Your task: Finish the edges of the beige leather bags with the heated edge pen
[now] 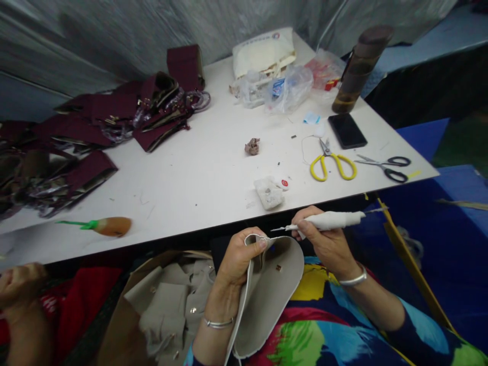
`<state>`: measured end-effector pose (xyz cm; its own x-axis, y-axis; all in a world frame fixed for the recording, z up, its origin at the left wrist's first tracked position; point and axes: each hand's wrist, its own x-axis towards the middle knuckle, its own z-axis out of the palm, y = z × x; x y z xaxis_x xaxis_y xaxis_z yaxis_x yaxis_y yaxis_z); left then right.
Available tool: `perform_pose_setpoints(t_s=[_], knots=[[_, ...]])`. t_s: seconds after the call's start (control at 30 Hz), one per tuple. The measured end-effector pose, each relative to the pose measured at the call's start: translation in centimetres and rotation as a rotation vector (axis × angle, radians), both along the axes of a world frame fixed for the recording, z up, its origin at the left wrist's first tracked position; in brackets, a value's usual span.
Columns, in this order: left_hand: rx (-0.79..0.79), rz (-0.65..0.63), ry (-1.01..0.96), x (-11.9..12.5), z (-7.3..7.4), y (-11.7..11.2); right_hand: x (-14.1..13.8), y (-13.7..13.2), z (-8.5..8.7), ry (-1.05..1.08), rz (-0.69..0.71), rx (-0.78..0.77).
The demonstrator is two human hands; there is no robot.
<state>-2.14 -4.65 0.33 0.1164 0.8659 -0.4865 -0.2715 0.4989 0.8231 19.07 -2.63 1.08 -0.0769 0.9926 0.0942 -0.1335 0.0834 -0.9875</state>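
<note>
My left hand grips the upper edge of a beige bag, thumb on the near side. The bag's rounded flap hangs open over my lap, and a small metal clasp shows on it. In my right hand is a thin pointed tool with a white-wrapped handle. Its tip points left, just above the bag's edge and apart from it as far as I can see. A crumpled white wad lies on the table beyond my hands.
Yellow-handled snips, black scissors, a phone and a bottle lie or stand at right. Maroon bags pile up at left, near an orange glue bottle. A carton of beige bags sits below; a co-worker's arm is at left.
</note>
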Motion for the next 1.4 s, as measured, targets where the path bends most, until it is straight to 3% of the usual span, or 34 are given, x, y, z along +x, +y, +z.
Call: perform_pose_setpoints(t_s=[0.37,0.47,0.6,0.8,0.93,1.07,1.2,1.3,1.4], knots=[[0.097,-0.124,0.071,-0.7,0.5,0.1,-0.2,-0.4,-0.8,0.143,0.045,-0.086],[0.114,-0.091,0.107,-0.4,0.8,0.1,-0.2,-0.5,-0.9,0.148,0.065,-0.079],[0.060,0.158,0.128,-2.0,2.2,0.2,0.0,-0.8,-0.3,0.097,0.060,-0.084],[0.232,0.651,0.362,-8.8,7.1,-2.1,-0.5,-1.5,1.4,-0.003,-0.016,-0.012],[0.407,0.931,0.543,-9.9,9.0,-4.8,-1.9,-2.4,1.3,-0.071,0.172,-0.027],[0.539,1.131,0.718,-8.5,8.4,-5.6,-3.4,-3.3,1.1,-0.250,0.419,0.230],[0.563,1.205,0.798,-7.5,6.8,-5.0,-4.3,-4.1,0.9,-0.550,0.473,0.489],[0.540,1.188,0.765,-7.0,5.8,-4.8,-4.7,-4.6,0.5,-0.705,0.457,0.506],[0.492,1.148,0.720,-6.7,4.6,-5.1,-4.9,-4.8,0.1,-0.652,0.422,0.436]])
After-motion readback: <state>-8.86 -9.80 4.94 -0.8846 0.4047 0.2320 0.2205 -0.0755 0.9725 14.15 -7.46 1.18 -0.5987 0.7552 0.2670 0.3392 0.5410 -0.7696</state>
